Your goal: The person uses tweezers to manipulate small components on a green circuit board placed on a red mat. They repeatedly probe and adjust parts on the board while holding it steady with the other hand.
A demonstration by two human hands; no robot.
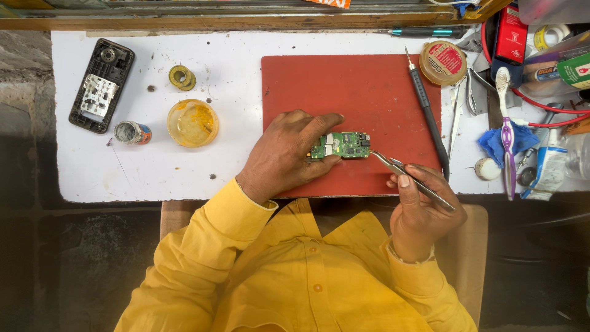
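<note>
Left hand (284,155) pinning green circuit board (340,146) flat on red mat (369,86) so it can't slide, right hand (420,212) pinching tweezers (410,179), tips at board edge

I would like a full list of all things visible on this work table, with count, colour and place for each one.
circuit board: one, green, on the red mat, pinned by the left hand
tweezers: one, silver, tips at the board's right edge
red mat: one, red, table centre
soldering iron: one, black, mat's right edge
phone housing: one, black, far left
flux dish: one, yellow, left of mat
round tin: one, tan with red label, mat's top right corner
toothbrush: one, purple and white, right clutter
left hand: holds the board
right hand: grips the tweezers
</note>
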